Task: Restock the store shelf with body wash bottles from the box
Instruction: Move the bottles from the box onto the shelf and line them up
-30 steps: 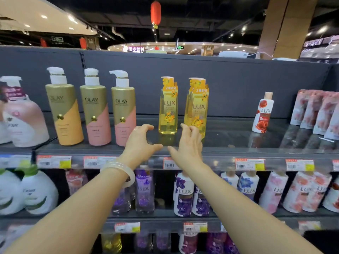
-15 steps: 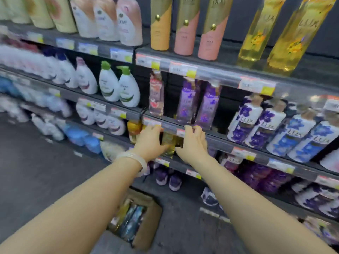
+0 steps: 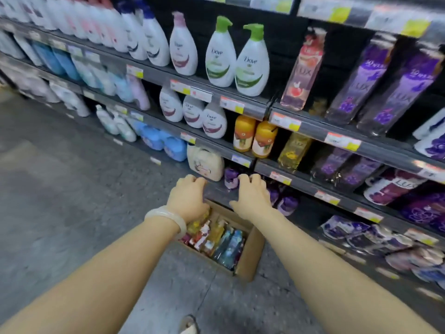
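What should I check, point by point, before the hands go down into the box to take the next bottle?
1. Both hands free: ok. The left hand and right hand hold nothing, fingers loosely curled.
2. Box open on top: ok. It stands on the floor, no lid over it.
3. Stock left: ok. Several bottles lie inside, side by side.
4. Path down: ok. Nothing lies between the hands and the box.
5. Which bottle is body wash: cannot tell. The labels are blurred.
6. Free place on the shelf: cannot tell from this view.
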Tool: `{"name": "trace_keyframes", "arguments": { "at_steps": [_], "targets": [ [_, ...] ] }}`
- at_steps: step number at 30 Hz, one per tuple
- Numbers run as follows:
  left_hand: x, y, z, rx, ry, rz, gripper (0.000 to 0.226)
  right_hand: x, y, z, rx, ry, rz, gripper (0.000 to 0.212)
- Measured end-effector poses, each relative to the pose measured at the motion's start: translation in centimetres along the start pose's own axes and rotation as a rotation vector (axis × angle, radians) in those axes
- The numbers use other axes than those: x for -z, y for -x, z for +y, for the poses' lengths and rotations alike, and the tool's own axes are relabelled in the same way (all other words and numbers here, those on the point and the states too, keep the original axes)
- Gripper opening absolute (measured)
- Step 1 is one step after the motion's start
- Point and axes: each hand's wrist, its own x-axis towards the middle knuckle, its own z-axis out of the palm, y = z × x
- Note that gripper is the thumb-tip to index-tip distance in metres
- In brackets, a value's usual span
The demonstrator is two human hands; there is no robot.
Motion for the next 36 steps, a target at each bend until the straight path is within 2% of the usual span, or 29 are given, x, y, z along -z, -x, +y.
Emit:
{"name": "trace_keyframes", "arguments": {
  "at_steps": [4,9,18,21,25,29,33,36],
  "targets": [
    [-1.8,-1.1,-4.4,-0.015,-0.052,-0.1,0.052,-4.9,-1.2,-2.5,-0.076,-0.038,-0.081,0.062],
    [-5.3,-4.5,-7.2,-0.018,-0.1,-0.247,0.05,-8.8,-3.9,-2.1,-0.197,-0.05,-0.189,0.064],
    [-11.6,-13.4,-12.4,0.006,-0.205,-0.415,0.038,-14.1,-13.3,-0.8,-0.354,-0.103,-0.253,0.057],
    [-13.9,-16.6,-14.3,0.006,-0.199,-0.492,0.043,-17.7,-15.9,-0.8,-0.424,-0.169,-0.278,0.058],
    [-17.5,-21.1,-17.0,-0.068,-0.239,-0.532,0.041,-23.6,-20.2,-0.5,-0.625,-0.313,-0.215,0.051],
    [-22.5,-25.9,-19.7,-0.119,-0.251,-0.566,0.034,-28.5,-24.1,-0.2,-0.64,-0.248,-0.29,0.047],
    [-30.5,-30.3,-22.2,-0.077,-0.2,-0.6,0.027,-36.0,-27.9,1.8,-0.703,-0.31,-0.39,0.069],
    [-37.2,-32.2,-23.5,-0.073,-0.187,-0.636,0.031,-42.5,-30.1,3.7,-0.735,-0.334,-0.412,0.082]
  ]
}}
